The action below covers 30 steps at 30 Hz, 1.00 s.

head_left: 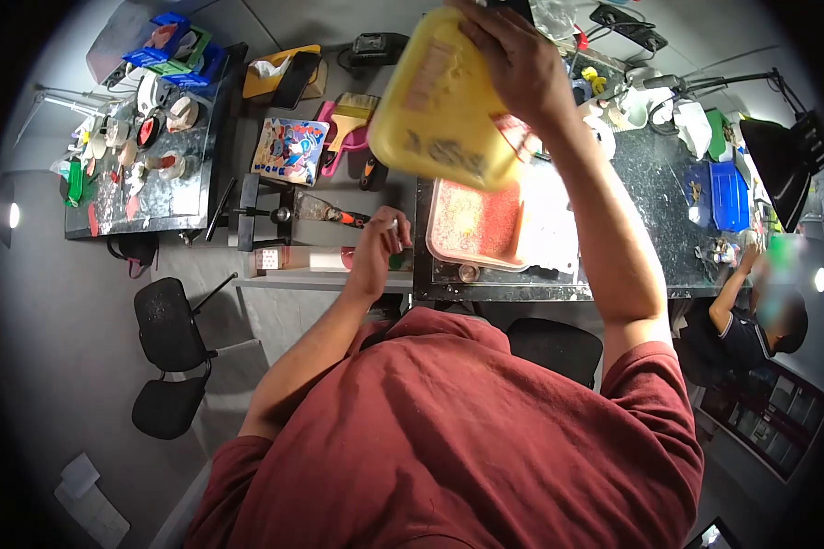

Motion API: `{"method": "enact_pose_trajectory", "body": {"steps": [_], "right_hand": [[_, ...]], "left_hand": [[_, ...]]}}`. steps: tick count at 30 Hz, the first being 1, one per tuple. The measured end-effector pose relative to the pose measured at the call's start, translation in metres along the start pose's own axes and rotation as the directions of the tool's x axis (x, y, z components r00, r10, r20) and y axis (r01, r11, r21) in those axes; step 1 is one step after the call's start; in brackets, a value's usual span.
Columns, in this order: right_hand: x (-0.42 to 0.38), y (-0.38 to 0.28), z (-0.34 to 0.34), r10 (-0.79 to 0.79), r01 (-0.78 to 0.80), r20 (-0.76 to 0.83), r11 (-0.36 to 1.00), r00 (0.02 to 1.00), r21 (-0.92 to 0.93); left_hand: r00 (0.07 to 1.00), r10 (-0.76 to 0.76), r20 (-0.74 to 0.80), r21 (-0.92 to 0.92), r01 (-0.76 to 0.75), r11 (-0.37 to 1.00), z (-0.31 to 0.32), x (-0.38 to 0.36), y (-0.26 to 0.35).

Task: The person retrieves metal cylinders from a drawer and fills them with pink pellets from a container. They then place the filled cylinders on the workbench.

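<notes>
My right hand [522,69] grips the upper right edge of a yellow translucent plastic container [439,101], raised and tilted over the bench. Dark marks or bits show near its lower side, and a red-and-white patch near the right edge. Below it on the bench sits a shallow pale pink tub [438,249] with red granular material [490,224] inside. My left hand [382,245] hovers left of that tub with its fingers curled in; whatever they hold, if anything, is too small to name. A scraper with an orange-and-black handle [346,218] lies just beyond it.
A wide brush [350,117], a colourful picture box [290,149] and a tissue box [265,78] lie at the back left. A small round metal piece [468,273] is by the front edge. To the right are a blue bin [729,197], a lamp [787,160] and another person [751,320].
</notes>
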State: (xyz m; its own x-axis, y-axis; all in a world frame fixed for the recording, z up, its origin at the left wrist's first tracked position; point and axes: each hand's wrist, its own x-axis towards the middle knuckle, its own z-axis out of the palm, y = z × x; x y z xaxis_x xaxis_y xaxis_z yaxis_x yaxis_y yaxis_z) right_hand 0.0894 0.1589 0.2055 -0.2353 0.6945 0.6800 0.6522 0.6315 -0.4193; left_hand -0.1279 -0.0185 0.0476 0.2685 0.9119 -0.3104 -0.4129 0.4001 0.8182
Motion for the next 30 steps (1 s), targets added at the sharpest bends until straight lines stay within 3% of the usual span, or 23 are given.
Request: {"method": "enact_pose_trajectory", "body": {"steps": [1, 2, 3, 4, 6, 8, 9, 13, 16, 17, 20, 25, 28, 30], "right_hand": [[-0.008, 0.002, -0.018, 0.199, -0.205, 0.277, 0.979, 0.94, -0.006], [-0.018, 0.005, -0.024, 0.204, -0.207, 0.267, 0.978, 0.942, -0.015], [-0.035, 0.01, -0.023, 0.334, -0.315, 0.491, 0.941, 0.805, -0.124], [-0.056, 0.017, -0.02, 0.449, -0.386, 0.663, 0.887, 0.598, -0.253], [-0.114, 0.032, -0.002, 0.186, -0.141, 0.532, 0.982, 0.826, -0.124], [-0.138, 0.019, 0.005, 0.269, -0.224, 0.548, 0.963, 0.792, -0.149], [-0.149, 0.022, 0.013, 0.149, -0.105, 0.476, 0.987, 0.867, -0.119], [-0.159, 0.013, 0.027, 0.266, -0.208, 0.311, 0.956, 0.913, -0.205], [-0.156, 0.006, 0.032, 0.313, -0.231, 0.364, 0.94, 0.877, -0.25], [-0.158, 0.008, 0.036, 0.207, -0.148, 0.344, 0.97, 0.916, -0.191], [-0.163, 0.003, 0.036, 0.174, -0.078, 0.352, 0.959, 0.92, -0.273], [-0.161, 0.003, 0.038, 0.213, -0.131, 0.417, 0.968, 0.884, -0.216], [-0.162, -0.003, 0.037, 0.201, -0.083, 0.377, 0.948, 0.904, -0.307], [-0.16, 0.0, 0.039, 0.23, -0.094, 0.379, 0.935, 0.896, -0.343]], "left_hand": [[0.999, 0.003, -0.033, 0.008, -0.003, 1.0, 0.002, -0.001, 0.003], [0.998, 0.009, -0.064, 0.018, -0.007, 1.0, 0.004, -0.001, 0.005], [0.998, -0.01, -0.065, 0.063, 0.014, 0.998, 0.004, 0.0, 0.003], [0.999, -0.008, -0.052, 0.065, 0.011, 0.998, 0.008, 0.0, 0.003], [1.0, 0.011, -0.019, 0.406, -0.002, 0.914, 0.016, 0.001, 0.004], [0.999, 0.031, -0.021, 0.446, -0.019, 0.895, 0.015, 0.002, -0.007], [0.999, 0.026, -0.02, 0.449, -0.015, 0.894, 0.015, 0.001, -0.011], [1.0, -0.011, -0.008, 0.391, 0.014, 0.92, 0.031, -0.001, -0.01], [0.999, -0.032, -0.017, 0.328, 0.036, 0.944, 0.036, -0.005, -0.004], [1.0, -0.022, 0.014, 0.392, 0.014, 0.92, 0.032, -0.005, -0.005], [0.998, -0.042, 0.037, 0.433, 0.022, 0.901, 0.028, -0.006, -0.005], [0.988, -0.15, 0.042, 0.38, 0.123, 0.917, 0.012, -0.006, -0.012], [0.992, -0.087, 0.093, 0.412, 0.041, 0.91, 0.013, -0.004, -0.018], [0.992, 0.087, 0.096, 0.474, -0.122, 0.872, 0.017, -0.002, -0.019]]}}
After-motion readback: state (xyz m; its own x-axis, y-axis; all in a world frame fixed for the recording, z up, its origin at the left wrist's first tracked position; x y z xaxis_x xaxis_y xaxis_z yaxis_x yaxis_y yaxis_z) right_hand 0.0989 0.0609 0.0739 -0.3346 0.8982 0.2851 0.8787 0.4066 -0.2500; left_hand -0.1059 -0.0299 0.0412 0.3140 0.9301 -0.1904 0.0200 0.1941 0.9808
